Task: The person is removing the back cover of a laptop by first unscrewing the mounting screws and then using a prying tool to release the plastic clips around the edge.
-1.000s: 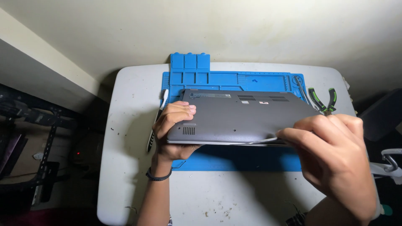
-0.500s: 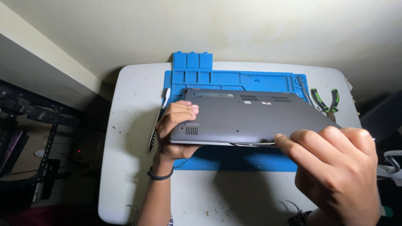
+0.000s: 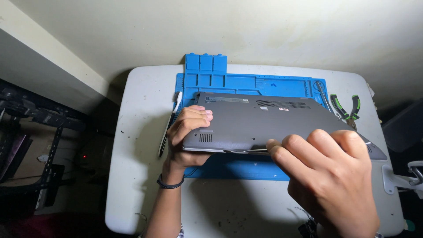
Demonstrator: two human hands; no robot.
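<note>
A grey laptop [image 3: 264, 121] lies bottom side up on a blue work mat [image 3: 246, 81], its near edge raised off the mat. My left hand [image 3: 187, 136] grips the laptop's left near corner, fingers on top beside a small vent grille. My right hand [image 3: 328, 176] is at the near edge toward the right, fingers curled over the base cover where a thin gap shows along the seam. Whether it holds a small tool is hidden.
The mat sits on a white table [image 3: 141, 132] against a pale wall. A white and black tool [image 3: 168, 125] lies left of the laptop. Green-handled pliers [image 3: 346, 108] lie at the right. A dark rack [image 3: 35, 145] stands on the left; a grey object [image 3: 405, 178] on the right.
My right hand has slid left along the laptop's near edge. The left hand keeps its grip on the corner. The laptop has barely moved.
</note>
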